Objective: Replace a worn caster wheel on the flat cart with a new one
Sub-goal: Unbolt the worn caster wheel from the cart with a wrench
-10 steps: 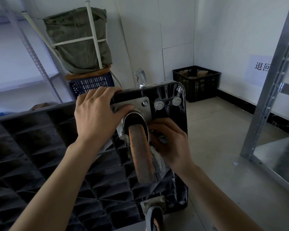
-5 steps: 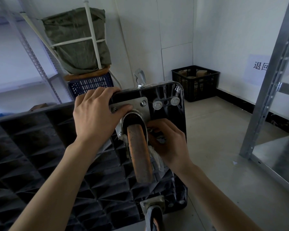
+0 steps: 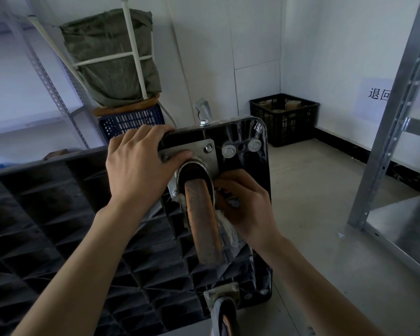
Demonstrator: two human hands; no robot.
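- Flat cart [image 3: 58,226] is tipped up on edge, ribbed black underside facing the camera; the caster wheel [image 3: 203,221] sits at its upper right corner, orange tread pointing at the viewer.
- Mounting plate [image 3: 199,154] lies flush on the cart; two bolt heads are visible at its top corners. Lower corners are hidden by the hands and fork.
- Left hand [image 3: 138,170]: fingers curl over the cart's top edge, thumb presses the plate beside the left bolt. Reads as bracing.
- Right hand [image 3: 245,204]: fingers curl at the right side of the fork, pinching something small, likely a fastener or tool. Can't tell which.
- A second caster [image 3: 222,309] is at the lower corner, partly cut off.
- Handling judgement: steel plate and fork are rigid and fairly heavy for their size; the swivel will flop once free. Grab by the plate or fork, not the wheel, since the tread rolls.
- Tread looks dusty and scuffed, so decent grip but dirty.
- The cart looks like stiff plastic; it could tip, so keep it braced.
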